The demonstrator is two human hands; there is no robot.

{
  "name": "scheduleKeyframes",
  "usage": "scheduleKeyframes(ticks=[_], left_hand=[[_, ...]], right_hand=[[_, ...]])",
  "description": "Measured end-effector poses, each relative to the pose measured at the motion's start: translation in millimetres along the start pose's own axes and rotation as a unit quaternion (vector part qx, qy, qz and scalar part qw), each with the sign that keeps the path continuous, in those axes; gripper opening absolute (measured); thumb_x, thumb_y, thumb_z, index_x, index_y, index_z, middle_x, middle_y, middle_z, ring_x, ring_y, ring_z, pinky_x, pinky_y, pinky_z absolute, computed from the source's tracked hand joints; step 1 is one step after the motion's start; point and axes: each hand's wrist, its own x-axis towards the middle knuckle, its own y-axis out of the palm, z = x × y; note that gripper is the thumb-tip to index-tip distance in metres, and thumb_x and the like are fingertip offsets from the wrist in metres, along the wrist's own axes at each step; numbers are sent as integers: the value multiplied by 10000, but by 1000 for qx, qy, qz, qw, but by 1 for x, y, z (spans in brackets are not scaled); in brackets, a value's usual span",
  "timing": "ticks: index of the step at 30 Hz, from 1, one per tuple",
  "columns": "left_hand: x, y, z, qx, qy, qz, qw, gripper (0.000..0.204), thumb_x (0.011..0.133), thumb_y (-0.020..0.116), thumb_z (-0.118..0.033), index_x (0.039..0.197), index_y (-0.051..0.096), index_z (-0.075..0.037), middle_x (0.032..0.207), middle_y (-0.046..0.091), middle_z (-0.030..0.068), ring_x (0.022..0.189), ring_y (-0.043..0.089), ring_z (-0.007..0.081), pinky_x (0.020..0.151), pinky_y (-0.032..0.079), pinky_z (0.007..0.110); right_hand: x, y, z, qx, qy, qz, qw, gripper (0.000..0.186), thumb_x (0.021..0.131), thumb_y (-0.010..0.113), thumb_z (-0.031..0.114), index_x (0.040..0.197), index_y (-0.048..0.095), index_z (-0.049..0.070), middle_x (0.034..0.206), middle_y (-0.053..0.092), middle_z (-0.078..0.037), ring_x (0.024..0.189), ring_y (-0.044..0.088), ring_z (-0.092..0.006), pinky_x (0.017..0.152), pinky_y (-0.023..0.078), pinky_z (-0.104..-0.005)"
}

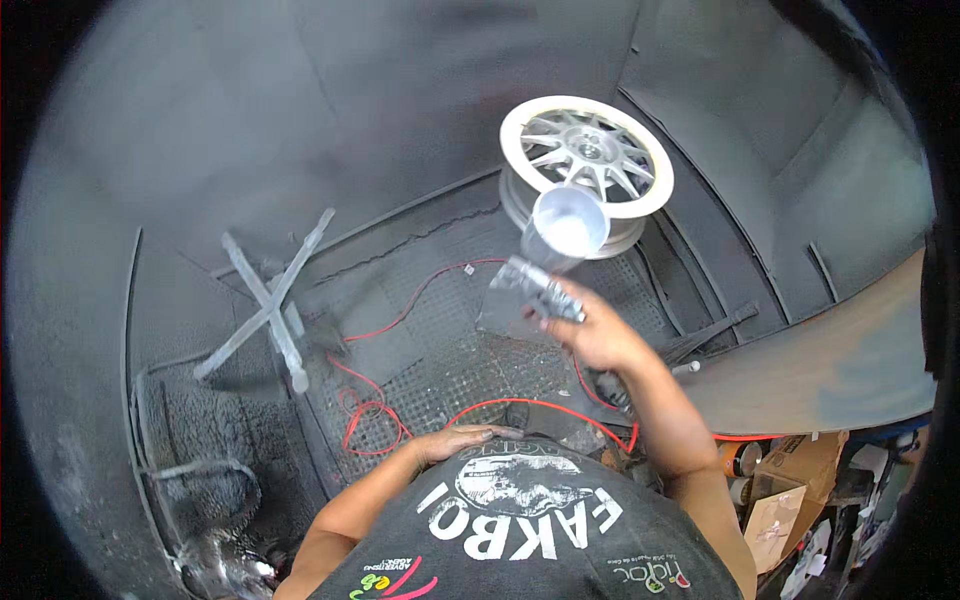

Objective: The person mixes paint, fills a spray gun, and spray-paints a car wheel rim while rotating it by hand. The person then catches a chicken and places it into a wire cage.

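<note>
My right hand (598, 325) is closed around the grip of a spray gun (535, 288), slightly smeared by motion. On top of the gun sits a translucent paint cup (568, 228) with pale liquid inside. Just beyond the cup is a spoked car wheel (590, 150), with a pale outer rim and grey spokes. The cup covers part of the wheel's near edge, and what holds the wheel up is hidden. My left hand (462, 441) lies flat against the front of my dark shirt (500, 490), fingers stretched out and nothing in them.
A red hose (545, 403) runs across the gridded floor (440, 370) and coils near the middle. To the left stands an X-shaped stand (268, 312). Grey-coated walls (400, 100) surround the space. A curved panel (830, 360) and a torn cardboard box (790, 500) are at the right.
</note>
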Motion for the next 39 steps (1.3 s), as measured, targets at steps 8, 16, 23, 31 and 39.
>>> scheduleKeyframes(ticks=[8, 16, 23, 31, 39], left_hand=[[77, -64, -34, -76, -87, 3, 993, 489, 994, 324, -342, 1324, 442, -1, 1346, 461, 130, 1244, 421, 216, 1066, 293, 331], [162, -183, -110, 289, -90, 23, 953, 280, 894, 578, -183, 1132, 603, -39, 938, 666, 89, 860, 613, 148, 800, 480, 313], [225, -357, -182, 160, 13, -167, 973, 239, 875, 584, -92, 1093, 601, 4, 864, 640, 46, 776, 583, 112, 699, 475, 263], [321, -464, -252, 275, 70, -202, 937, 200, 840, 597, -81, 1027, 645, -27, 767, 616, 22, 698, 524, 80, 668, 449, 238], [352, -491, -268, 237, 85, -155, 955, 214, 854, 587, -83, 1051, 635, -11, 921, 672, 92, 811, 601, 116, 751, 475, 261]], right_hand=[[60, -169, -21, -78, 20, -308, 948, 324, 786, 514, 36, 1109, 538, 49, 887, 627, -44, 737, 598, -132, 475, 465, -249], [90, -238, -21, -38, 51, -400, 914, 431, 793, 555, 53, 1216, 492, -1, 899, 620, -74, 640, 560, -141, 484, 463, -281], [117, -211, -6, 77, 124, -287, 947, 382, 847, 596, 70, 1219, 508, 75, 978, 621, -15, 645, 520, -65, 504, 460, -232], [218, -200, 9, 187, 113, -243, 945, 258, 831, 610, 41, 1083, 568, 8, 934, 652, -42, 624, 536, -70, 512, 437, -213], [230, -302, -10, -54, 84, -472, 876, 368, 841, 573, 25, 1202, 500, 20, 972, 617, -39, 852, 554, -126, 791, 450, -271]])
